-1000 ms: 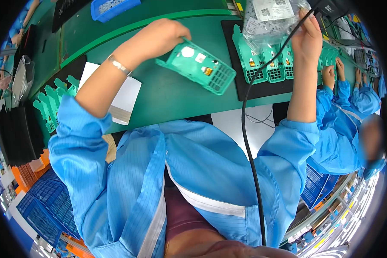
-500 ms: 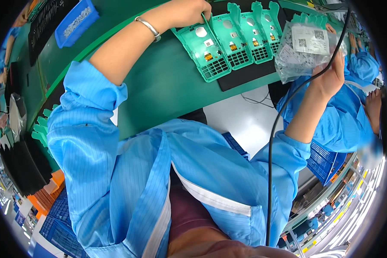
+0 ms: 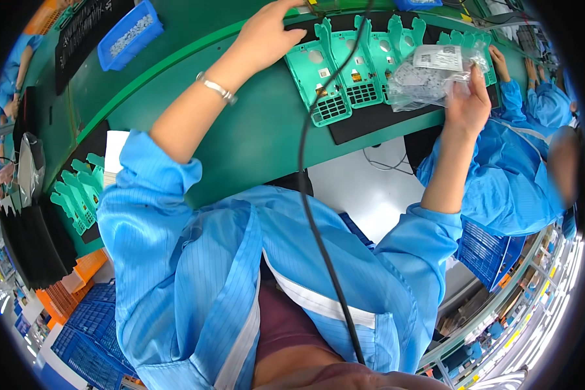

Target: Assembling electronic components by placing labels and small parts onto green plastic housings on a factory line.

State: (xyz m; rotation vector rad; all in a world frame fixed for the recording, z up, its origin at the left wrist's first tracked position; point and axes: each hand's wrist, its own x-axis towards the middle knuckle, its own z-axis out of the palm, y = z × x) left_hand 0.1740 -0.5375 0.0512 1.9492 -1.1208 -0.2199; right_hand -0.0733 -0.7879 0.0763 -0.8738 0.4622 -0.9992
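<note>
Landmark: the black mat [image 3: 370, 120] on your green desk [image 3: 253, 149].

- Left hand [image 3: 270, 36]: yours, beyond the mat's left end; thumb and forefinger spread apart, nothing between them. Whether the fingertips touch anything, you cannot tell.
- Right hand [image 3: 467, 107]: yours, at the mat's right end, pinching the edge of a clear bag.
- Clear bag [image 3: 422, 84]: one, holding small pale parts, white label [image 3: 439, 57] on its face; above the mat's right part, covering some housings.
- Green housings [image 3: 312, 65]: a row, side by side along the mat, grilles towards you; the leftmost overhangs the mat's left edge.
- Black cable [image 3: 318, 240]: hangs in front of the mat's left part.
- Blue bin [image 3: 130, 36]: well left of the mat, holding small white pieces.
</note>
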